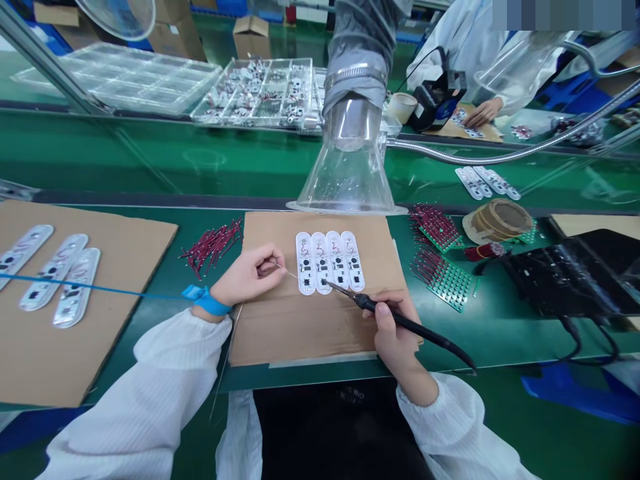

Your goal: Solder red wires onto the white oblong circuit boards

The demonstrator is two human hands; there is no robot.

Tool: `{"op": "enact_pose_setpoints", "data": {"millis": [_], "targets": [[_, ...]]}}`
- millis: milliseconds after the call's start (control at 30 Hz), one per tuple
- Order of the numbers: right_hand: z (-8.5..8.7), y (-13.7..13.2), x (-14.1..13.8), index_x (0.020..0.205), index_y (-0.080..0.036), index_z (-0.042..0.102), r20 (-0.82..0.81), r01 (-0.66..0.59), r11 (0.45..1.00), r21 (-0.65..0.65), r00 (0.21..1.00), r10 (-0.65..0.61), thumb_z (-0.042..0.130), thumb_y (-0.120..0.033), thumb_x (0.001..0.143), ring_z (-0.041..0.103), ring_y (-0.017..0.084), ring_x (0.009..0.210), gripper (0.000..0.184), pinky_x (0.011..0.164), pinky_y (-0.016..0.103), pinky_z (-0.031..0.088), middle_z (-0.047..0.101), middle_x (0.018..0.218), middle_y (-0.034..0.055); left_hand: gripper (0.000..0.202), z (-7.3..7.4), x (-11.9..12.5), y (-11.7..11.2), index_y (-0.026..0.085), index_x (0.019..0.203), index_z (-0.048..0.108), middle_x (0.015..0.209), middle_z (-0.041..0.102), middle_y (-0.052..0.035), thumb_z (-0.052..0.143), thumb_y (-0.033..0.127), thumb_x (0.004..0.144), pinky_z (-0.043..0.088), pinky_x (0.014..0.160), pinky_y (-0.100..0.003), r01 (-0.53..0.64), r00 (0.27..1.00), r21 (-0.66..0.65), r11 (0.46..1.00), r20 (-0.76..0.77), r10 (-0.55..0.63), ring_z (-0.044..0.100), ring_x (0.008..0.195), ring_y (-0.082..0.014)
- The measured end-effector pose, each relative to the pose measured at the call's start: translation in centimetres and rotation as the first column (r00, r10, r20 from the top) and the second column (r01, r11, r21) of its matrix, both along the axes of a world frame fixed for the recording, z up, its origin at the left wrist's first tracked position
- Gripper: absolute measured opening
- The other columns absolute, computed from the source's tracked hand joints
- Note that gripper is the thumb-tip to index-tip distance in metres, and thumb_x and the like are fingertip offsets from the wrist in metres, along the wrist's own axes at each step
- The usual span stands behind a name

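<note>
Row of four white circuit boards (336, 261) lies on a cardboard sheet (300, 330). Left hand (253, 275), left of the row: nearly closed, finger and thumb pinching thin wire (291, 273). Right hand (396, 341), nearer and right of the row: curled around soldering iron (364, 302), tip at second board's near end; contact unclear. Red leads (213, 247): farther left of the row.

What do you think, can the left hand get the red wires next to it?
Probably yes: nothing seems to stand between the left hand and the red wires just beyond its wrist. Holding the thin wire may hamper it, though.
</note>
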State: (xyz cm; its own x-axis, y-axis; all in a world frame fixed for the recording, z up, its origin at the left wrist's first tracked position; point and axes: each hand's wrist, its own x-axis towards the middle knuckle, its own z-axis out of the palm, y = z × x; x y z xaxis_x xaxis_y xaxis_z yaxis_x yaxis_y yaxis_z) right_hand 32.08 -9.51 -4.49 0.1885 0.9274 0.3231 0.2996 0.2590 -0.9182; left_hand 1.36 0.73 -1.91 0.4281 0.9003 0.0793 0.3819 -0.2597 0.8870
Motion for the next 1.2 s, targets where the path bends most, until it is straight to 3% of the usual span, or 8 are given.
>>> {"op": "enact_pose_setpoints", "data": {"millis": [167, 333, 1200], "targets": [[-0.8, 0.2, -0.3, 0.105, -0.027, 0.069, 0.033, -0.092, 0.995, -0.035, 0.995, 0.093, 0.063, -0.050, 0.110, 0.069, 0.019, 0.065, 0.024, 0.061, 0.032, 0.059, 0.070, 0.077, -0.0005, 0.011, -0.1, -0.1, 0.1, 0.020, 0.088, 0.060, 0.067, 0.034, 0.0089, 0.068, 0.029, 0.090, 0.030, 0.058, -0.024, 0.000, 1.000, 0.014, 1.000, -0.013, 0.001, 0.032, 0.059, -0.0101], [-1.3, 0.1, 0.1, 0.104, -0.027, 0.071, 0.073, -0.131, 0.988, -0.086, 0.988, 0.137, 0.065, -0.048, 0.109, 0.070, 0.019, 0.065, 0.023, 0.058, 0.032, 0.057, 0.075, 0.086, 0.0021, 0.011, -0.1, 0.0, 0.1, 0.020, 0.088, 0.060, 0.065, 0.035, 0.0090, 0.068, 0.029, 0.090, 0.030, 0.058, -0.023, 0.012, 0.999, 0.029, 1.000, -0.039, -0.011, 0.033, 0.058, -0.0102], [-1.3, 0.2, 0.0, 0.107, -0.027, 0.071, 0.088, -0.155, 0.984, -0.091, 0.983, 0.163, 0.064, -0.046, 0.111, 0.072, 0.019, 0.066, 0.021, 0.060, 0.032, 0.058, 0.075, 0.085, 0.0017, 0.009, 0.1, 0.2, 0.0, 0.021, 0.087, 0.060, 0.065, 0.038, 0.0080, 0.065, 0.028, 0.090, 0.031, 0.058, -0.024, 0.055, 0.997, 0.041, 0.998, -0.053, -0.053, 0.037, 0.059, -0.0113]]}}
